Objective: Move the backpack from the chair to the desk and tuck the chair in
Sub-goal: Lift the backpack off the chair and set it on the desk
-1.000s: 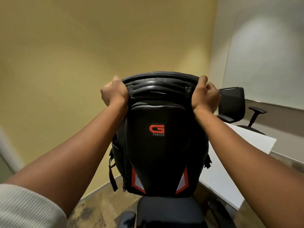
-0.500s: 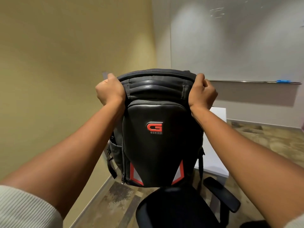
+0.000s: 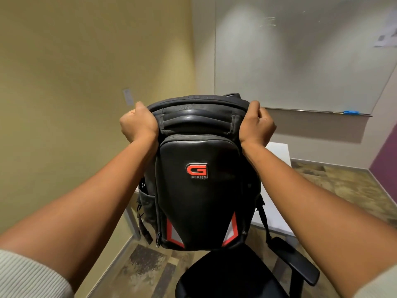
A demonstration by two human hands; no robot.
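A black backpack [image 3: 199, 190] with a red G logo and red-white reflective corners hangs upright in the air in front of me. My left hand [image 3: 138, 123] grips its top left corner and my right hand [image 3: 256, 124] grips its top right corner. Its bottom hovers just above the black seat of the office chair [image 3: 227, 276]. The white desk [image 3: 277, 166] stands behind the backpack and is mostly hidden by it; only its right part shows.
A yellow wall is on the left, with a desk leg [image 3: 132, 220] near it. A whiteboard [image 3: 300, 57] with a blue eraser [image 3: 351, 112] on its ledge hangs ahead. The chair's right armrest [image 3: 294, 261] juts out. Patterned floor lies to the right.
The view has swung from the left wall toward the whiteboard and desk. Both hands keep hold of the backpack, which hangs a little above the chair seat.
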